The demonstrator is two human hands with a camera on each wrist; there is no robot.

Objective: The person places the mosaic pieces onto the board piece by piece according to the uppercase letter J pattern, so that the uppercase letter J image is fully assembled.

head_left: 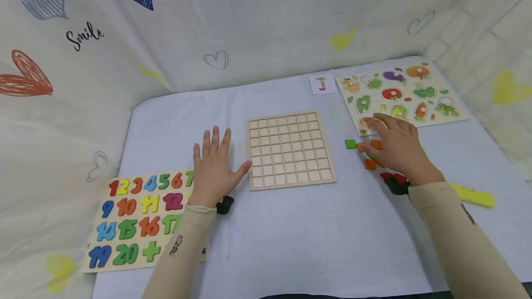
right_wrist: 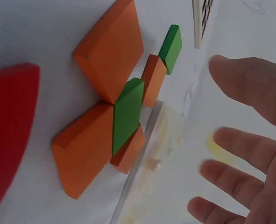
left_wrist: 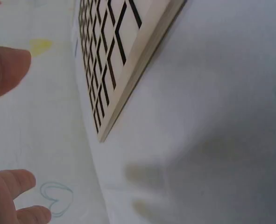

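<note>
Pale wood forms the gridded board (head_left: 291, 149) near the middle of the white-covered counter (head_left: 316, 230), presumably placed within reach of both hands. The left hand (head_left: 213, 174) is beside the board's left edge, partly covering the numeral puzzle (head_left: 140, 240); its grip is widely spread and holds nothing, which suggests idle waiting. The right hand (head_left: 397, 144) is over the orange tiles (head_left: 370, 164) and green tiles (head_left: 350, 144), loosely scattered right of the board, probably for easy picking. Its grip is relaxed, thumb well apart from fingers, with no tile between them; contact with the vegetable puzzle (head_left: 409, 86) cannot be told. The pattern card (head_left: 322, 84) lies beyond the board, likely to remain visible. Red pieces (head_left: 386, 175) and a yellow strip (head_left: 474, 195) lie near the right wrist, apparently grouped by colour.
</note>
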